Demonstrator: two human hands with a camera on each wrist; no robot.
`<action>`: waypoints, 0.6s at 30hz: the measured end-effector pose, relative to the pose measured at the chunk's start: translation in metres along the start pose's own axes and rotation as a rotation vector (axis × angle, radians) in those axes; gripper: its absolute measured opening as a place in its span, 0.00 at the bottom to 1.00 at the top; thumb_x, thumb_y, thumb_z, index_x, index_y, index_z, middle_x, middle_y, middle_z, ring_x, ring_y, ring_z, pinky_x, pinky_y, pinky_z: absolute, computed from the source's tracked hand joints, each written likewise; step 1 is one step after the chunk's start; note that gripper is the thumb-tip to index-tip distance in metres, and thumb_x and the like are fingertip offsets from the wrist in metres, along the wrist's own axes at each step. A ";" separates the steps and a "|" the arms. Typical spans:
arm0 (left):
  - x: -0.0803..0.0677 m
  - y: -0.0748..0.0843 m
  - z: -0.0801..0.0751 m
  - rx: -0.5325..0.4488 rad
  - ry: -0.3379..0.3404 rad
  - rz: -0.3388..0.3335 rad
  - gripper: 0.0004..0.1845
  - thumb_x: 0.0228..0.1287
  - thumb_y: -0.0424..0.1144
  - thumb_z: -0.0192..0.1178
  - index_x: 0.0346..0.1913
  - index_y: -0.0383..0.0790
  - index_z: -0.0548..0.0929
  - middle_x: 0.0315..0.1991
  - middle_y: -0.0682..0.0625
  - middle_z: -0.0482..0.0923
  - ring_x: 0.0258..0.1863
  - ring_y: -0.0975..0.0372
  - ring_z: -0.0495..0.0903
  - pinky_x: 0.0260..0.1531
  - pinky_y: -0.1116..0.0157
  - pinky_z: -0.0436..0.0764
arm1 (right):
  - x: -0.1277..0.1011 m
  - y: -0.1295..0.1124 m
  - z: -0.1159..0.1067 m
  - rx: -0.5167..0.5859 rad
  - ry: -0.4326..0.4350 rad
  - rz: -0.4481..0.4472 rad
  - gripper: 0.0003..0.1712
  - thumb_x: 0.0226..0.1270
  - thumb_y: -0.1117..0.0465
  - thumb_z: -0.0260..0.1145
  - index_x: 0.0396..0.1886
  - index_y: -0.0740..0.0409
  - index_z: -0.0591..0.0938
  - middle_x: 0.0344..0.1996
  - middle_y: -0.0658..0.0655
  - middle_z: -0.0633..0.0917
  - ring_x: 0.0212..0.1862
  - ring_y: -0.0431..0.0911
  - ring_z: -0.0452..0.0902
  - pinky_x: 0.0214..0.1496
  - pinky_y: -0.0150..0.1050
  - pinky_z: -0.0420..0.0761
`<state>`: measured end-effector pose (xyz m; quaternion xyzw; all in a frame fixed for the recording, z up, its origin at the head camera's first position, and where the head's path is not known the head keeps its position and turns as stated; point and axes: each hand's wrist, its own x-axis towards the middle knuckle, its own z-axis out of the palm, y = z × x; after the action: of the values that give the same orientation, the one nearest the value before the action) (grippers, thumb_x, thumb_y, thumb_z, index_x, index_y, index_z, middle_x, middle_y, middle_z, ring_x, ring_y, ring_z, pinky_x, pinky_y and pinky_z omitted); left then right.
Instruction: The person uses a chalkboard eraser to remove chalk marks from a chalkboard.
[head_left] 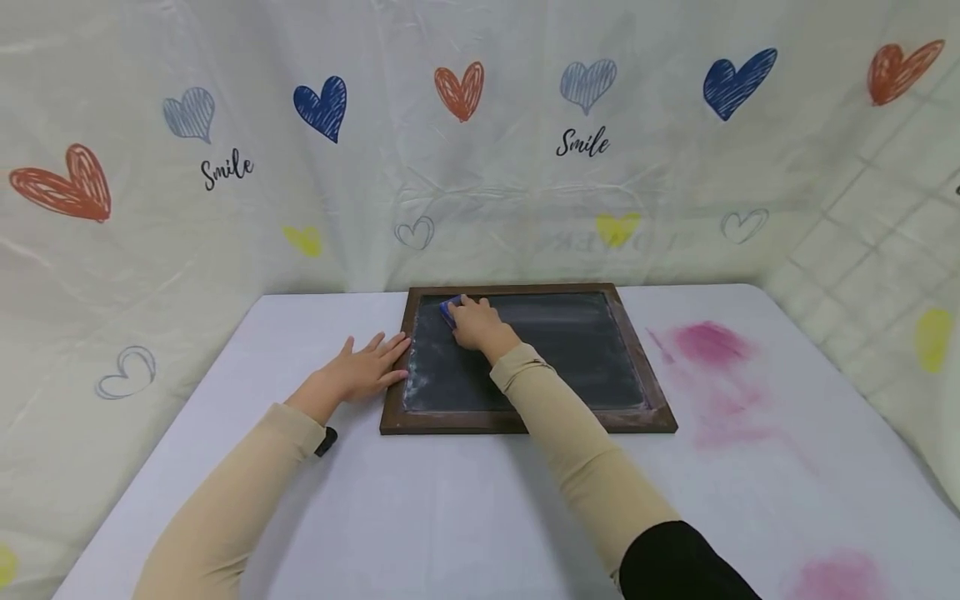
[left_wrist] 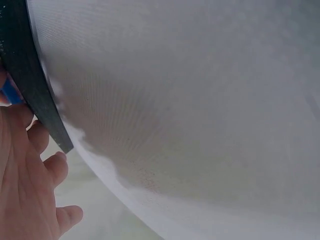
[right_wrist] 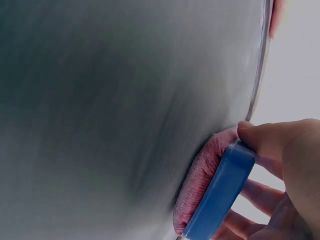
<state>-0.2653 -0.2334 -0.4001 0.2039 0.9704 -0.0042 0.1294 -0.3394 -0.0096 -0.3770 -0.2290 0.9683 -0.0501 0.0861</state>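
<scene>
A chalkboard (head_left: 540, 350) in a brown wooden frame lies flat on the white table, its dark surface streaked with pale chalk haze. My right hand (head_left: 480, 323) grips a blue chalkboard eraser (head_left: 448, 312) near the board's far left corner. In the right wrist view the eraser (right_wrist: 220, 192) shows a blue back and a pink fabric pad, which lies against the board. Thumb and fingers hold it by its sides. My left hand (head_left: 363, 371) has its fingers spread, with the fingertips on the left side of the frame. The left wrist view shows the hand (left_wrist: 25, 185) at the frame's dark edge (left_wrist: 37, 80).
Pink smudges (head_left: 712, 346) mark the white table (head_left: 450, 517) to the right of the board. Behind the table hangs a pale sheet (head_left: 510, 167) printed with hearts and "Smile". Chalky white residue lies along the board's left side.
</scene>
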 end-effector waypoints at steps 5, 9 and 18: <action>0.001 0.001 0.002 -0.001 -0.004 0.009 0.38 0.83 0.59 0.39 0.84 0.43 0.48 0.83 0.45 0.44 0.80 0.42 0.47 0.69 0.29 0.44 | 0.000 -0.017 0.004 -0.018 -0.009 -0.078 0.34 0.82 0.56 0.57 0.82 0.51 0.60 0.80 0.61 0.58 0.76 0.64 0.57 0.74 0.56 0.64; 0.001 0.000 0.003 0.008 0.002 0.010 0.38 0.83 0.59 0.39 0.84 0.43 0.48 0.83 0.45 0.44 0.80 0.43 0.47 0.69 0.29 0.44 | -0.002 -0.015 0.004 -0.026 0.009 -0.088 0.33 0.82 0.57 0.57 0.82 0.51 0.62 0.80 0.61 0.59 0.75 0.64 0.59 0.74 0.56 0.64; 0.002 0.000 0.001 0.003 0.004 0.001 0.38 0.83 0.59 0.40 0.84 0.43 0.47 0.83 0.45 0.43 0.80 0.44 0.46 0.70 0.30 0.43 | -0.013 0.046 -0.006 0.021 0.021 0.041 0.35 0.82 0.59 0.56 0.83 0.53 0.58 0.80 0.64 0.56 0.76 0.67 0.55 0.72 0.58 0.65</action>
<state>-0.2665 -0.2333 -0.4018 0.2044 0.9706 -0.0053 0.1274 -0.3496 0.0377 -0.3753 -0.2078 0.9730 -0.0609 0.0792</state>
